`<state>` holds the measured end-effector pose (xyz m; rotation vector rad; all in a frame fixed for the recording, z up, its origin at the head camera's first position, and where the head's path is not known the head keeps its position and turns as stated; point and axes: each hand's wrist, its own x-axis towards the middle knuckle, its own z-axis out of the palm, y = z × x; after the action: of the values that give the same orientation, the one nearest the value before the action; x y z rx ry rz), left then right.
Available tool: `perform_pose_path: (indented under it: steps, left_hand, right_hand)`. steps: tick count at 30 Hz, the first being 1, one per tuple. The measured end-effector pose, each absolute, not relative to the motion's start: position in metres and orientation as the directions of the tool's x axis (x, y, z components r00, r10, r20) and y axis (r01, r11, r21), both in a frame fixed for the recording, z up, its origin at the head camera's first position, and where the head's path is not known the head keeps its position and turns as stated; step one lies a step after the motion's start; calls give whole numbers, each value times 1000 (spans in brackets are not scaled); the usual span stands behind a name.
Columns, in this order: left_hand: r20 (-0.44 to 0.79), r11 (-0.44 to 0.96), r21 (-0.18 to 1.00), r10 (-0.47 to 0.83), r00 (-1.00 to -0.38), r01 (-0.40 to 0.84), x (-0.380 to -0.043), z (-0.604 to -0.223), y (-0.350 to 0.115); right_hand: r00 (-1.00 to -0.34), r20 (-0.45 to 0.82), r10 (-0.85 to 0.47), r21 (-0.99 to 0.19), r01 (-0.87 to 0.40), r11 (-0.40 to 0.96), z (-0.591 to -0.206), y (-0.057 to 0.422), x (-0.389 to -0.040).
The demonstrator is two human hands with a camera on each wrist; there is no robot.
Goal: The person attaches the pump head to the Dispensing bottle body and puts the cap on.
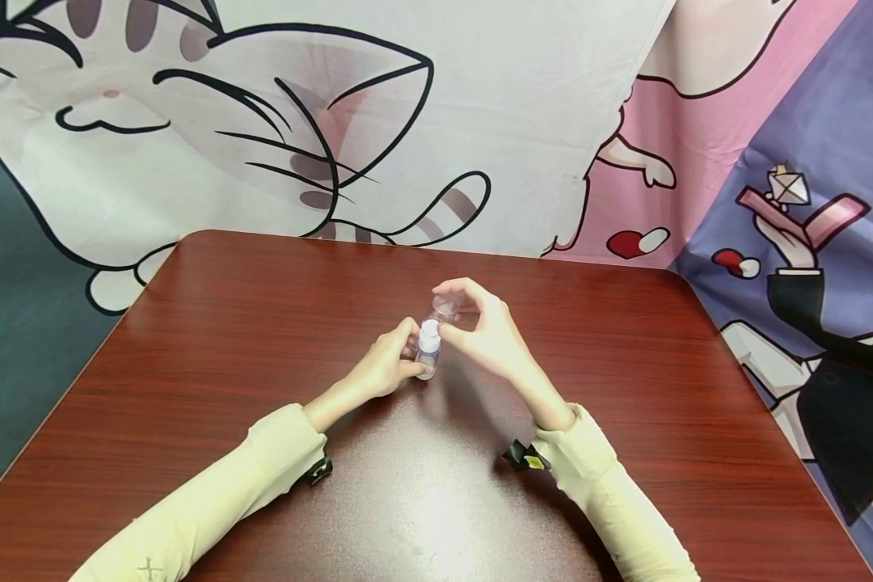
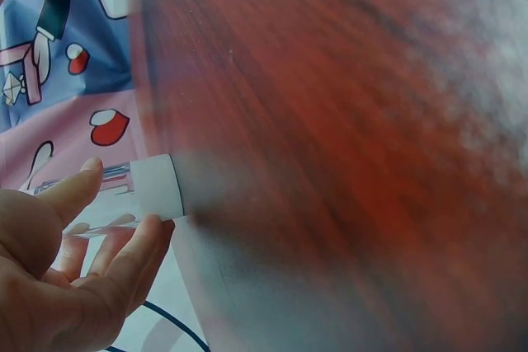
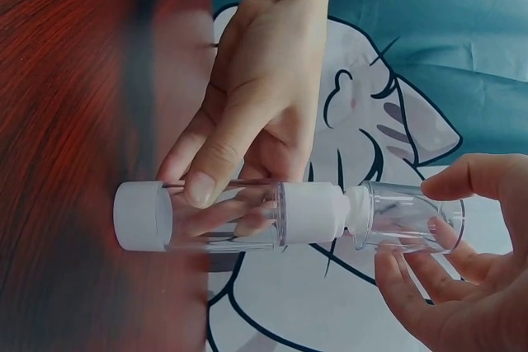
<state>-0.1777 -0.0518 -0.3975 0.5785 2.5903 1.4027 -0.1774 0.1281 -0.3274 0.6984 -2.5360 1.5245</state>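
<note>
My left hand (image 1: 384,364) holds a small clear pump bottle (image 1: 428,347) upright, thumb on one side and fingers on the other. In the right wrist view, the bottle has a white base (image 3: 142,216) and a white collar with a pump head (image 3: 313,213). My right hand (image 1: 483,331) pinches a clear cap (image 3: 412,216) between thumb and fingers. The cap lies in line above the bottle, its open end right at the white nozzle top. In the left wrist view the bottle's base shows close to the tabletop, below the fingertips.
A reddish-brown wooden table (image 1: 262,323) spreads around both hands. Behind it hangs a cloth with a cartoon cat (image 1: 189,162), and a pink and blue printed cloth (image 1: 735,162) covers the right side. Dark wrist devices (image 1: 527,457) sit under the pale sleeves.
</note>
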Motion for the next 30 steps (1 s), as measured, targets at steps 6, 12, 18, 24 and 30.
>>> perform_pose_path:
  steps: [6, 12, 18, 24, 30]
  left_hand:
    - [57, 491, 831, 393, -918, 262, -177, -398, -52]
    - [79, 495, 821, 395, -915, 285, -177, -398, -53]
    - [72, 493, 825, 396, -915, 278, -177, -397, -52]
    - [68, 496, 823, 400, -914, 278, -178, -397, -52]
    - [55, 495, 827, 400, -915, 266, -178, -397, -52]
  right_hand:
    - [-891, 304, -338, -815, -427, 393, -329, 127, -177]
    - [-893, 295, -339, -827, -417, 378, -330, 127, -178]
    - [-888, 299, -350, -826, -424, 371, -332, 127, -178]
    - [-888, 294, -353, -820, -424, 384, -335, 125, -178]
    - [-894, 274, -354, -828, -406, 385, -337, 124, -178]
